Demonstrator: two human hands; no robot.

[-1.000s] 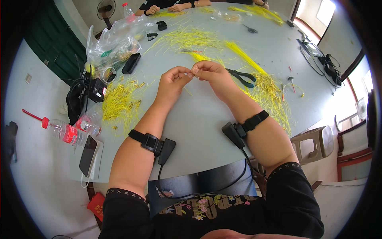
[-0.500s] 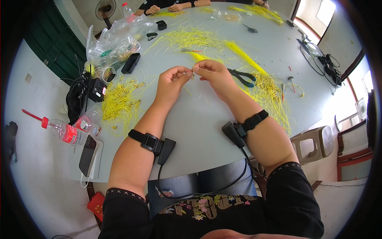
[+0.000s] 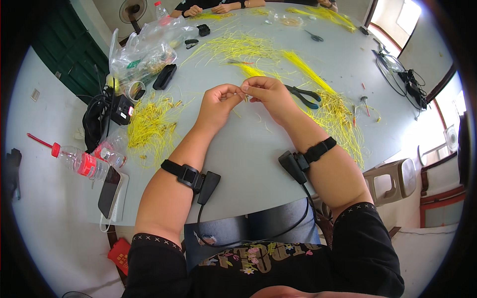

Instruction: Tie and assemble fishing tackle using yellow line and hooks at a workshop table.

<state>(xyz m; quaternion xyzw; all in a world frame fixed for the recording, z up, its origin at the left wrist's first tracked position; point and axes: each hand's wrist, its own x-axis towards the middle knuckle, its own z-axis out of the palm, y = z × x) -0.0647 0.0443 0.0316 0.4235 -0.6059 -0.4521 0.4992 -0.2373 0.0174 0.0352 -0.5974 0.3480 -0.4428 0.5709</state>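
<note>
Above the middle of the table my left hand (image 3: 218,104) and my right hand (image 3: 268,94) meet at their fingertips, both closed in a pinch. Between them shows a thin yellow wire (image 3: 246,99) with a small brass-coloured end; the fingers hide most of it. Just beyond the right hand lie pliers with dark blue-black handles (image 3: 307,98), and a bundle of straight yellow wires (image 3: 303,67) stretches behind them. To the right of my right forearm spreads a heap of yellow wires with brass-coloured ends (image 3: 343,119). A tangled pile of similar wires (image 3: 151,121) sits left of my left forearm.
Plastic bags (image 3: 149,52), a black case (image 3: 165,76), a bottle with a red cap (image 3: 82,161) and a phone (image 3: 109,191) line the left side. Loose wires (image 3: 238,44) and scissors (image 3: 314,36) lie farther back. Another person's hands (image 3: 221,8) rest at the far edge.
My left fingers have shifted slightly right and curled a little more. The small brass-coloured end shows a bit farther right; both hands stay together.
</note>
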